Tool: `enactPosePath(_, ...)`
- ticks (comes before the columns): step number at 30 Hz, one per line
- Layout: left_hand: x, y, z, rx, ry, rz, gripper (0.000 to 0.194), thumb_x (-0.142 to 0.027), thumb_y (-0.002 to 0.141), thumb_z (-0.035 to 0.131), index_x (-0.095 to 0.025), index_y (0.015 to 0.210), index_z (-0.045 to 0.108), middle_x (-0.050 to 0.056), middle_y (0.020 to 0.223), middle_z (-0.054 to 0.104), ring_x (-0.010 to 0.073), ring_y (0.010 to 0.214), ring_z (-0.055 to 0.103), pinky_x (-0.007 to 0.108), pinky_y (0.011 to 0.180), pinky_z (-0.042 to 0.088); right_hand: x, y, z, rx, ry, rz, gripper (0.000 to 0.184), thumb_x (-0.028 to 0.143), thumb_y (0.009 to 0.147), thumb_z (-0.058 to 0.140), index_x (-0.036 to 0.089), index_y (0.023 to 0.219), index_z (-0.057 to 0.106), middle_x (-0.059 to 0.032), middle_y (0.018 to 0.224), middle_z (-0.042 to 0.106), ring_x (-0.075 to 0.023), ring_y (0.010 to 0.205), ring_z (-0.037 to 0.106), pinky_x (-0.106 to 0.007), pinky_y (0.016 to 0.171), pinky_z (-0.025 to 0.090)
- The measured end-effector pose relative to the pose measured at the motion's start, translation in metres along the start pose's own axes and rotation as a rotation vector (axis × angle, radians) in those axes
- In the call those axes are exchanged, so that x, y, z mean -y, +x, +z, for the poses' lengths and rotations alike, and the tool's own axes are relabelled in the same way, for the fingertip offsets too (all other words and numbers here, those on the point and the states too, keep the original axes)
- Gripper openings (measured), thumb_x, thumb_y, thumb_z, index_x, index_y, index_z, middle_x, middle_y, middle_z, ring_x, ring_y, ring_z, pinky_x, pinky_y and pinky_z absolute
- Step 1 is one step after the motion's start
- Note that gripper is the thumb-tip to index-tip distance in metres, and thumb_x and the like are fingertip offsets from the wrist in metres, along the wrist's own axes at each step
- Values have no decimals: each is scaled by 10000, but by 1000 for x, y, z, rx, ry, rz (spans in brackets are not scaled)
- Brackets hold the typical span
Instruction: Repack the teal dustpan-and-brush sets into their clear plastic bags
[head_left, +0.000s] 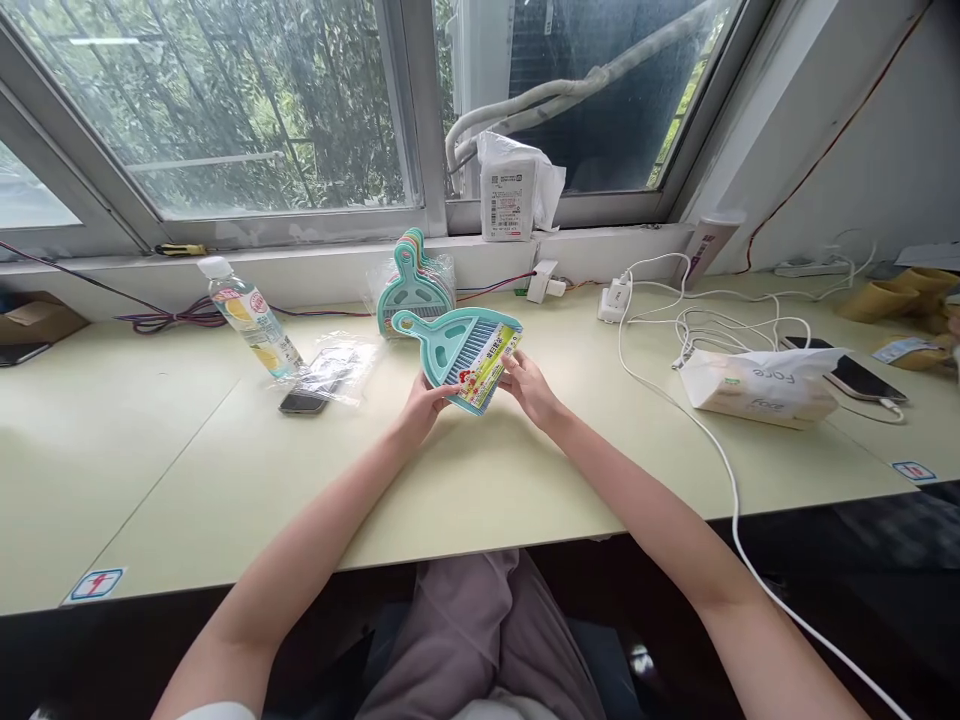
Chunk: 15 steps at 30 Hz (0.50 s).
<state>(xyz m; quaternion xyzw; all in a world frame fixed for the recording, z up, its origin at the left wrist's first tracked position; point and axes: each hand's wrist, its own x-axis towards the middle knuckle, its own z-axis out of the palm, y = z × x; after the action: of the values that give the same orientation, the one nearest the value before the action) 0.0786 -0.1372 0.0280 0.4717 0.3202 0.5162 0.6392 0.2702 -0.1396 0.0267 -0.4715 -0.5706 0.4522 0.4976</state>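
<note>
A teal dustpan and brush set with grey-blue bristles and a yellow-green printed label is held above the table, tilted, its handle pointing to the upper left. My left hand grips its lower left edge, thumb on the front. My right hand holds the right edge by the label, fingers partly hidden behind it. Just behind stands a stack of similar dustpan sets, teal in front with other colours behind, partly in clear plastic.
Left of the hands are a drink bottle, a phone and a clear plastic bag. To the right lie a tissue pack, tangled white cables and another phone. A white box stands on the sill.
</note>
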Motion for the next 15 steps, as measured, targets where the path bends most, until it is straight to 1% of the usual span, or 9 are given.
enactPosePath(1,0,0,0,-3,6,-10,560,-168,591,782,-191,1111,577,71,1084,697,259,1042,649,371,887,532,1,-1,0,47,114,-38,658,561,829,560,244,1371,364,-106,1287,605,-248,1154,611,-435,969,512)
enactPosePath(2,0,1,-1,-5,16,-22,557,-175,589,787,-186,1106,583,76,1082,699,267,1043,650,375,885,534,2,-1,0,65,219,-55,624,510,764,666,260,1287,438,-73,1191,657,-240,1077,647,-432,930,540)
enactPosePath(4,0,2,-2,7,44,-51,565,-181,584,796,-182,1109,586,85,1094,698,278,1039,653,379,867,546,2,-2,0,31,335,-47,587,404,658,781,267,1157,503,-32,1061,694,-222,976,673,-428,874,574)
enactPosePath(6,1,4,-3,38,70,-83,578,-189,586,798,-179,1122,582,95,1120,689,278,1026,658,378,837,561,-1,-1,0,-13,355,-18,545,350,636,794,259,1098,520,-25,1020,698,-213,940,677,-436,856,585)
enactPosePath(8,2,5,-4,66,82,-113,589,-196,591,798,-178,1136,575,101,1140,680,273,1014,663,381,822,568,-3,0,-1,-30,355,12,526,315,637,788,251,1086,524,-31,1028,697,-213,940,677,-449,864,583)
enactPosePath(12,3,6,-5,76,71,-108,594,-174,575,800,-176,1126,577,96,1122,684,258,1008,664,380,852,560,-5,0,-3,-21,368,39,522,279,640,782,250,1086,512,-31,1049,693,-208,954,675,-450,887,577)
enactPosePath(15,4,5,-7,61,57,-93,559,-150,581,783,-171,1103,584,90,1092,690,257,1019,658,380,875,549,-5,-1,-2,29,371,58,510,284,673,763,260,1107,497,-30,1069,692,-207,963,679,-452,901,572)
